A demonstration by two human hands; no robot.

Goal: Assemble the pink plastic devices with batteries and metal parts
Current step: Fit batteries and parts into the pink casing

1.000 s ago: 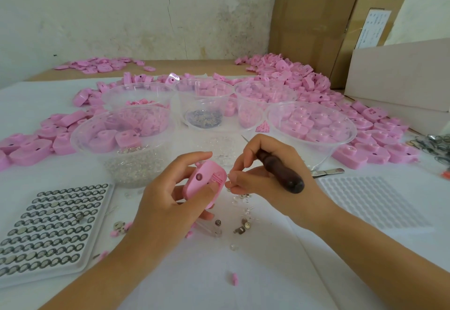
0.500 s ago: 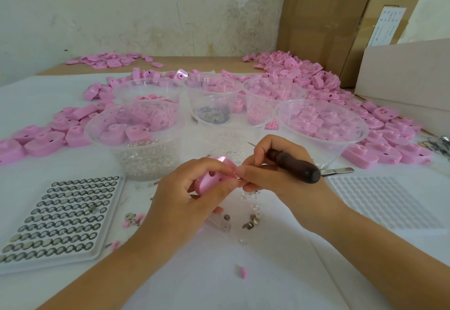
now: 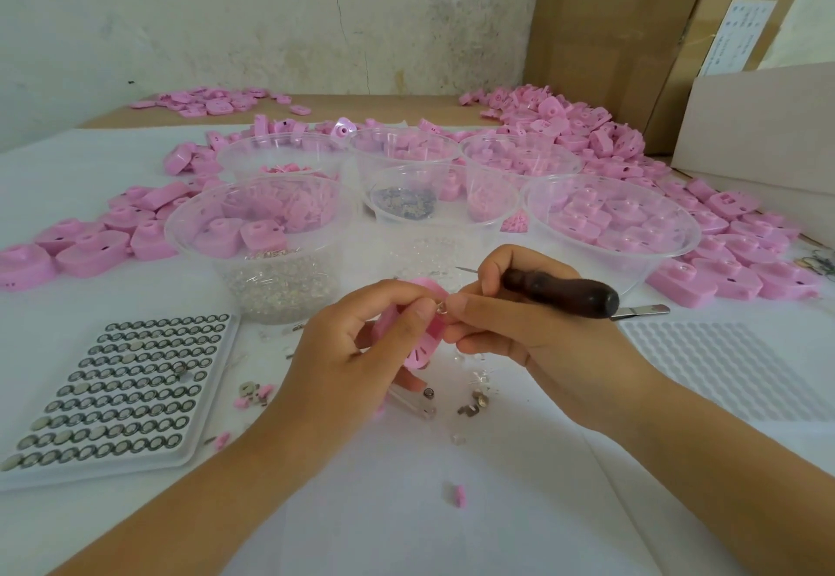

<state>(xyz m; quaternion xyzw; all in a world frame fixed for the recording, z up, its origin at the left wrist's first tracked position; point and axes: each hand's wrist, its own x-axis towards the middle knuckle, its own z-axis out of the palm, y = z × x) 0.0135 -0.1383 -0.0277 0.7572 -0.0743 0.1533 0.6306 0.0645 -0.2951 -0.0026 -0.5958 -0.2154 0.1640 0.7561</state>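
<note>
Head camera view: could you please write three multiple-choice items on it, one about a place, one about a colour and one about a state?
1. Where does the white plastic tray of round button batteries lie? A) near left of the view B) far right C) inside a bowl
2. What colour is the handle of the pointed tool in the right hand? A) yellow B) dark brown C) blue
3. What is the left hand doing? A) lying flat B) reaching into a bowl C) gripping a pink plastic device

1 A: the tray sits at lower left. 2 B: the handle looks dark brown. 3 C: its fingers curl round the device.
</note>
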